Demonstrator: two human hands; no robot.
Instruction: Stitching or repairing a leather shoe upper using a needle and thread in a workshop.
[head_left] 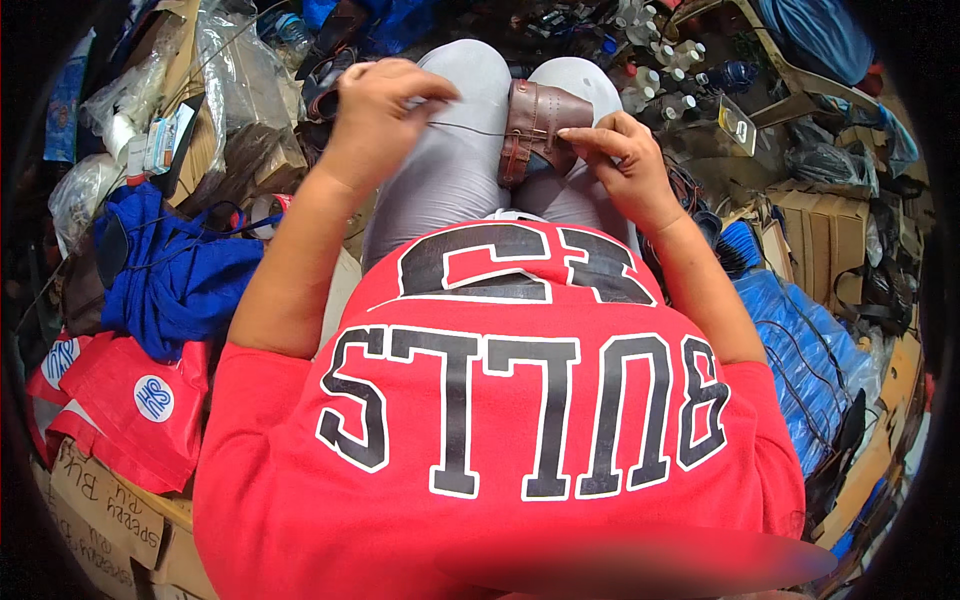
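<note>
A brown leather shoe with stitched seams rests on my lap, between my grey-clad knees. From its lacing area a thin dark cord runs taut to the left. My left hand is raised over my left thigh, its fingers pinched on the far end of that cord. At the shoe's right side is my right hand, thumb and forefinger closed near the leather. Whatever sits between those fingertips is too small to make out.
Left of me lie a blue cloth, a red bag and a cardboard box. Several small bottles stand ahead on the right. Blue plastic sheeting and cardboard crowd my right side.
</note>
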